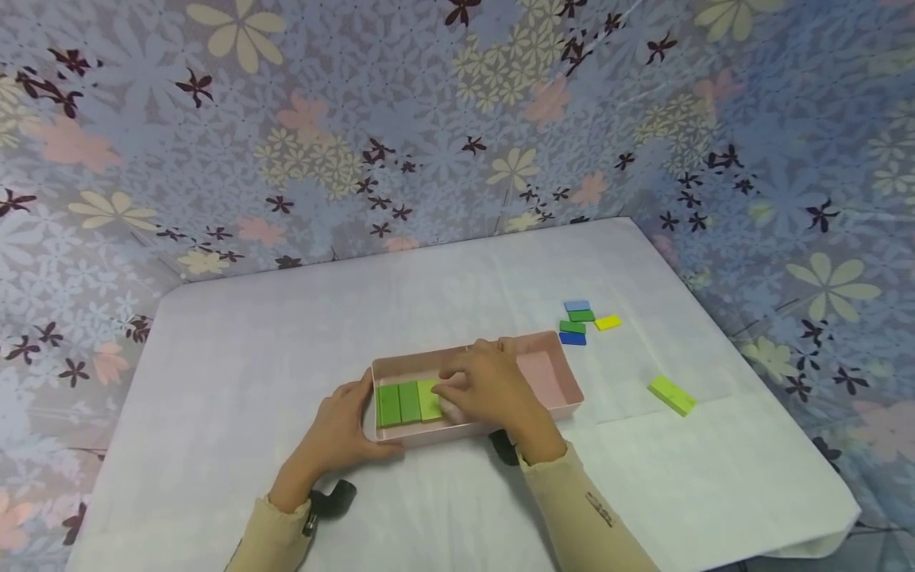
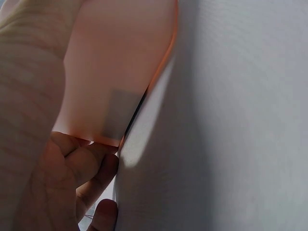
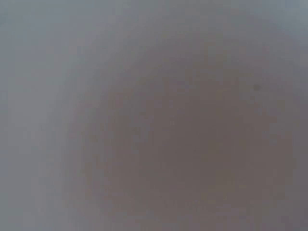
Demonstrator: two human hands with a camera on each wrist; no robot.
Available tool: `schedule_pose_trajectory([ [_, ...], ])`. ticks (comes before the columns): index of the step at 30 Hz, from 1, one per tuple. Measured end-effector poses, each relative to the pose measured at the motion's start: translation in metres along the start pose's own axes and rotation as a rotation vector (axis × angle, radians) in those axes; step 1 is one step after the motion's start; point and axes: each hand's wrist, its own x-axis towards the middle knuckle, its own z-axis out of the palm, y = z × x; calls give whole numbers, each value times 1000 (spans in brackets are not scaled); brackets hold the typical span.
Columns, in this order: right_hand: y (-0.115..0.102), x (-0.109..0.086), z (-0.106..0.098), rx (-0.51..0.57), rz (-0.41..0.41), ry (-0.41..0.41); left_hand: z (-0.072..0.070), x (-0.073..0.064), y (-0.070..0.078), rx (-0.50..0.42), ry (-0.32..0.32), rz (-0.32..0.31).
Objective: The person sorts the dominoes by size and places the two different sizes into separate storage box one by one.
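Sleeves (image 1: 582, 508), two, beige: nearest the head camera, cut off by the lower edge. Black gear (image 1: 333, 499) at the left wrist; a dark piece (image 1: 503, 447) shows partly below the right.

Left hand (image 1: 343, 429): grips the box (image 1: 542, 380) at its left end, thumb along the near side, fingers about the end, presumably to steady it.

Right hand (image 1: 489, 385): inside the box, fingers bent, tips beside the yellow-green block (image 1: 429, 400). Whether it pinches anything cannot be told; a pale patch below the fingers is too blurred to name.

Box: pink, long, lying crosswise on the white cloth (image 1: 250, 342). Contents: two green blocks (image 1: 388, 406) and the yellow-green block, side by side at the left end, seemingly aligned to sit as a row. Middle hidden by the right hand.

Outside: light blue block (image 1: 577, 305), green pair (image 1: 582, 316), dark blue block (image 1: 573, 338) and yellow block (image 1: 608, 322), grouped near the far right corner; lime block (image 1: 672, 395), alone, farther right.

Right wrist view: blur only.
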Motion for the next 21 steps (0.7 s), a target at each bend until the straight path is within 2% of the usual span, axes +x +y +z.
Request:
schedule_pose_trajectory([
  [10,17,-16,-16,33,53,164,1,0,3,-5,-2,0],
  [21,45,-37,-39,-4,189,280,1,0,2,13,0,3],
])
